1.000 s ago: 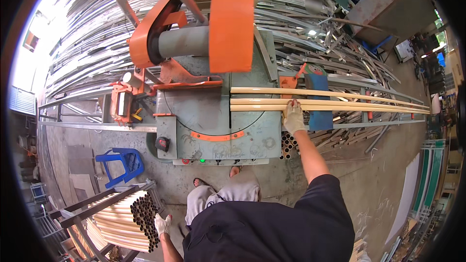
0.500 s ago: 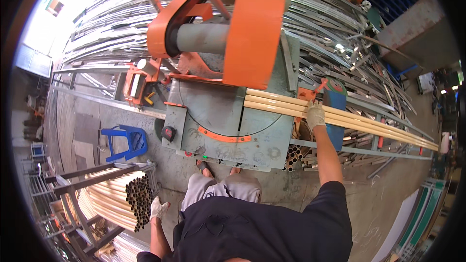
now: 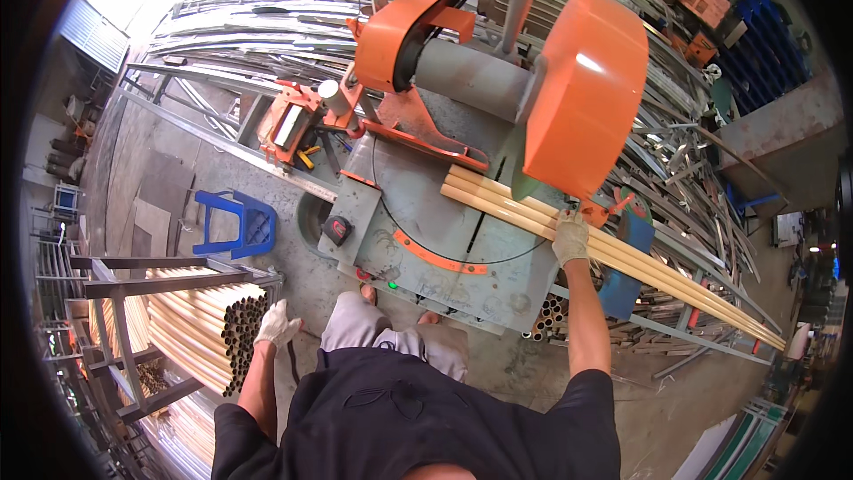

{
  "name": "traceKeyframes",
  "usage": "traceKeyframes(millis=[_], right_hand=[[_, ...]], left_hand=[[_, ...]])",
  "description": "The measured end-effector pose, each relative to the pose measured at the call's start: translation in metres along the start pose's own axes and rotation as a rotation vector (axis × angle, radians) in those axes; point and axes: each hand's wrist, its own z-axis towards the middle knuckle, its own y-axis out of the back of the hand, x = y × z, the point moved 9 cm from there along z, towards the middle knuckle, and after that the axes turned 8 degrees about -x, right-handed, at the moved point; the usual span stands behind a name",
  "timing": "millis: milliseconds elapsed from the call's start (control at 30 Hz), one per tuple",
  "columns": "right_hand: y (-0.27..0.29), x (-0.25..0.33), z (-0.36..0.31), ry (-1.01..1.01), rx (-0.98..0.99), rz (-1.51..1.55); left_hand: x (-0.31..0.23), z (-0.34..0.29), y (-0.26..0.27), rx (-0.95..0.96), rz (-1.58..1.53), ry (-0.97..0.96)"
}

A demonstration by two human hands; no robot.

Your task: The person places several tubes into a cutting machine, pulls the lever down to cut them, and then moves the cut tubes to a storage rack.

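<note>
Several cream-coloured tubes (image 3: 657, 279) lie side by side across the grey saw table (image 3: 426, 204). My right hand (image 3: 570, 238), in a pale work glove, is closed over them at the table's right part, beside an orange clamp (image 3: 588, 210). Above the tubes is the cut-off saw's orange blade guard (image 3: 588, 80), with part of the blade (image 3: 526, 160) showing below. Their near ends reach left past the dark slot in the table. My left hand (image 3: 279, 324), also gloved, hangs at my left with thumb apart, holding nothing visible, close to a stack of similar tubes (image 3: 191, 324).
A dark metal rack (image 3: 169, 287) holds the stack at the left. Behind it sits a blue plastic stool (image 3: 233, 224). Metal lengths (image 3: 293, 27) cover the floor beyond the saw. A support rail (image 3: 222, 156) runs left from the table, and a black-and-red knob (image 3: 337, 229) sits at its front-left corner.
The tubes have slid left across the table, past the slot, with my right hand on them. My left hand has lifted a little beside the stack. The view has turned and shifted.
</note>
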Motion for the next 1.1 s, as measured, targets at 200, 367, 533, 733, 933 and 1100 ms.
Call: traceKeyframes(millis=[200,367,533,733,933,1100], right_hand=[[0.022,0.115,0.039,-0.039,0.184,0.221],[0.051,0.216,0.069,0.004,-0.022,0.229],[0.047,0.275,0.096,0.002,-0.005,0.315],[0.063,0.334,0.127,0.023,0.089,0.269],[0.073,0.376,0.143,-0.001,0.013,0.338],[0.072,0.392,0.144,0.010,0.008,0.286]], left_hand=[[-0.054,0.075,0.073,-0.080,-0.059,-0.142],[-0.064,0.146,0.088,-0.165,-0.227,-0.319],[-0.088,0.195,0.111,-0.197,-0.324,-0.407],[-0.121,0.237,0.127,-0.328,-0.342,-0.599],[-0.209,0.284,0.145,-0.495,0.081,-0.842],[-0.238,0.338,0.132,-0.445,0.199,-0.968]])
